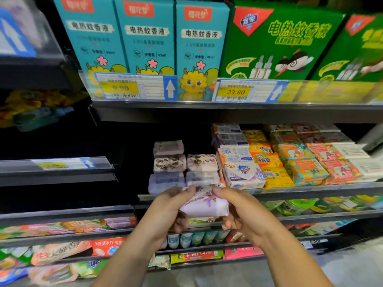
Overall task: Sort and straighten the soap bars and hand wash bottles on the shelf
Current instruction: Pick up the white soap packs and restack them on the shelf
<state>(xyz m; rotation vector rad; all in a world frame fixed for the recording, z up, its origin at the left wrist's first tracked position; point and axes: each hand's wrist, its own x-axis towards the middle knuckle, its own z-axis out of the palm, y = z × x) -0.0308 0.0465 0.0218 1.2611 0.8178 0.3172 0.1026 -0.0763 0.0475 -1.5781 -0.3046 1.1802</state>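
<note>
Pinching soap bar [207, 206] endwise with left hand [172, 206] and right hand [236, 206], fingers curled. Lies nine-to-three. Probably bound for matching stack [202, 162] at twelve.

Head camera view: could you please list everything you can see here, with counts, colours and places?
Teal boxes: three, teal, top shelf, left.
Green boxes: two, green, top shelf, right; second cut off.
Price tags: three, yellow on white, two on top rail, one on left rail.
Floral soap bars: five seen, pale lilac, middle shelf, two stacks.
Boxed soaps: several, white and lilac, right of stacks.
Yellow soap packs: several, yellow, further right.
Other soap packs: several, orange, pink, white, middle shelf, right.
Lower-shelf packets: many, mixed colours, blurred.
Held soap bar: one, white with purple flowers, before middle shelf.
Left hand: one, fingers grip the bar's left end.
Right hand: one, fingers grip its right end.
</note>
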